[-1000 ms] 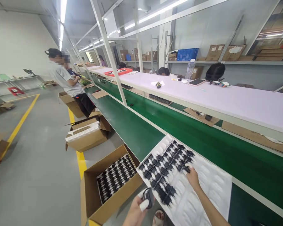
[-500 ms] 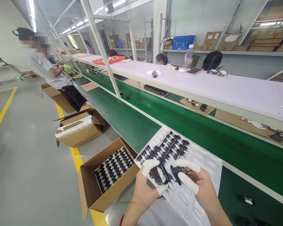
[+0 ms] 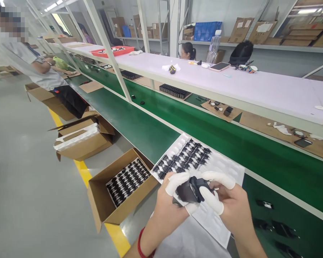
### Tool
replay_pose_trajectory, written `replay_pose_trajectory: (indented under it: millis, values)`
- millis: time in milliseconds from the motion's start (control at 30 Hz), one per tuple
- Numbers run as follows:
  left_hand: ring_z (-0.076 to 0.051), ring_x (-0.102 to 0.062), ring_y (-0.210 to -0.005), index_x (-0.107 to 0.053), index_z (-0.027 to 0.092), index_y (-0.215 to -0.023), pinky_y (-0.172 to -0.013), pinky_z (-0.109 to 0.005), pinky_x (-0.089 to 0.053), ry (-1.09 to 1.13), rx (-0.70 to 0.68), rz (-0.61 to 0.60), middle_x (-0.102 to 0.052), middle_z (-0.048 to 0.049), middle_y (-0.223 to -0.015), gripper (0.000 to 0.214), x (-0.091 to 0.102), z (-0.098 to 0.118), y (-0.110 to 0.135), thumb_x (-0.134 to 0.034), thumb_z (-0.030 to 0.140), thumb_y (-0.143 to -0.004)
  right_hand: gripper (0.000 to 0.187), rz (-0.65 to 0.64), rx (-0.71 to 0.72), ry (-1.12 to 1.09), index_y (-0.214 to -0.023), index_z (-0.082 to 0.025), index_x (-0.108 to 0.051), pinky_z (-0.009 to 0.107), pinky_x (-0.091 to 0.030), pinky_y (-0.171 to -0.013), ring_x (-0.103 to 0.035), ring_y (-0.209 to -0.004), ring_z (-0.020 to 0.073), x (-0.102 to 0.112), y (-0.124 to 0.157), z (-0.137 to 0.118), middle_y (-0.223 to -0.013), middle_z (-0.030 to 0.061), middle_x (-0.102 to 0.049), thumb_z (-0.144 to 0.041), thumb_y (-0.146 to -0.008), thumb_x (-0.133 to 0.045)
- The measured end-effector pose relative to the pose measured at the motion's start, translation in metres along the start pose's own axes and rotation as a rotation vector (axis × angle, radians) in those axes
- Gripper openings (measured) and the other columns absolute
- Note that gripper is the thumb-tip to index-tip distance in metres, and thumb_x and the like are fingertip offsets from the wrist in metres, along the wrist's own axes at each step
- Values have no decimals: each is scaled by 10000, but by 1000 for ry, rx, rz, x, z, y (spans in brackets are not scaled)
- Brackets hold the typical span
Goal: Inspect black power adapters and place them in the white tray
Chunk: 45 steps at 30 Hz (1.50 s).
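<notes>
My left hand (image 3: 174, 200), with white finger cots, grips the black housing of a power adapter (image 3: 186, 191). My right hand (image 3: 228, 195), in white cots too, pinches the black plug cover (image 3: 198, 187), whose metal pins point right. Cover and housing meet edge to edge; whether they are fully seated I cannot tell. Just beyond my hands lies a white moulded tray (image 3: 227, 168) with rows of black adapter parts (image 3: 187, 156) in its far left part. Several dark parts (image 3: 281, 229) lie on the green bench to the right, partly blurred.
An open carton (image 3: 98, 200) with a filled tray stands at the bench's left edge, another carton (image 3: 83, 147) beyond it. A green conveyor belt (image 3: 161, 114) runs below a white shelf (image 3: 231, 89) on posts. A co-worker (image 3: 40, 68) stands far left; others sit behind the shelf.
My hands have come together: the plug cover, apart from the housing before, now touches its open end and hides the green circuit board seen inside. The camera view has shifted.
</notes>
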State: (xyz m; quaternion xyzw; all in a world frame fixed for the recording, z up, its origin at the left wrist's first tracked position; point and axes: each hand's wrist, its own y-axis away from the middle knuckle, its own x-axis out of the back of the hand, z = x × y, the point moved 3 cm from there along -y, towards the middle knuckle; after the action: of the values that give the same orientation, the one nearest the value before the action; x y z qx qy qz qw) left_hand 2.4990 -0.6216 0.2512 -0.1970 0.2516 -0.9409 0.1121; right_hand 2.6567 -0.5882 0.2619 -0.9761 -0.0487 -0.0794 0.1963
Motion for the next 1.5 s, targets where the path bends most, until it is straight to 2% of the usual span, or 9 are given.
replay_pose_trajectory:
  millis: [267,400,700,967,1067,1233,1367,1433,1500]
  values:
    - [-208,-732,-809,-660,207,-1091,-734,-318,-610,-49,61,-16,-765,-59,-952,427,1,5,0,-805,246,-692,196,67,76,62,-973,-271,-715,158,-515,-467,-600,-516,99,-2,5,-3,-653,-50,-666,-187,-796,-710]
    - [-227,-742,-843,-653,203,-1126,-754,-326,-614,-30,103,-83,-775,-77,-997,454,1,5,2,-808,287,-709,133,153,2,96,-931,-255,-715,176,-506,-461,-601,-528,108,-3,10,-6,-686,-35,-691,-217,-803,-703]
    - [-219,-708,-812,-562,245,-1157,-735,-345,-617,59,26,-237,-716,-58,-990,441,-1,19,-9,-754,284,-762,128,143,121,96,-916,-257,-674,160,-488,-406,-588,-451,101,0,8,-19,-609,-59,-678,-179,-816,-692]
    - [-241,-707,-913,-539,217,-1243,-830,-334,-605,-51,-107,-314,-704,-85,-1069,642,9,39,-23,-851,333,-694,112,228,34,52,-922,-264,-664,212,-502,-460,-576,-491,109,-2,17,-29,-697,-35,-687,-237,-827,-716]
    - [-273,-710,-956,-572,184,-1240,-856,-375,-602,-46,-97,-342,-714,-104,-1089,542,8,42,-29,-783,338,-765,92,269,-28,62,-909,-262,-654,230,-507,-470,-577,-506,117,-5,19,-33,-697,-31,-658,-277,-840,-713]
    - [-244,-698,-956,-622,236,-1167,-878,-374,-577,138,29,-414,-717,-74,-1106,419,-6,30,-35,-757,307,-776,149,188,-10,3,-914,-259,-656,223,-507,-476,-576,-521,117,-1,4,-26,-691,-33,-645,-312,-814,-753]
    - [-248,-670,-982,-584,238,-1217,-845,-387,-569,566,319,-280,-683,-101,-1129,568,-21,-6,-24,-724,556,-767,322,-23,-41,-249,-1133,-261,-673,246,-497,-482,-548,-509,125,-2,-6,5,-656,-19,-608,-483,-902,-634]
    - [-214,-650,-852,-575,231,-1243,-729,-341,-554,765,488,-231,-684,-86,-987,689,-27,-24,-14,-733,643,-714,349,2,-25,-243,-1231,-277,-632,270,-515,-542,-562,-552,138,-3,-2,23,-652,-21,-589,-479,-963,-536]
    - [-161,-592,-702,-597,218,-1223,-642,-298,-505,935,677,-199,-661,-47,-833,745,-34,-36,-3,-764,671,-656,387,51,64,-73,-1274,-292,-607,322,-554,-657,-632,-717,185,-6,8,35,-791,13,-643,-448,-920,-622]
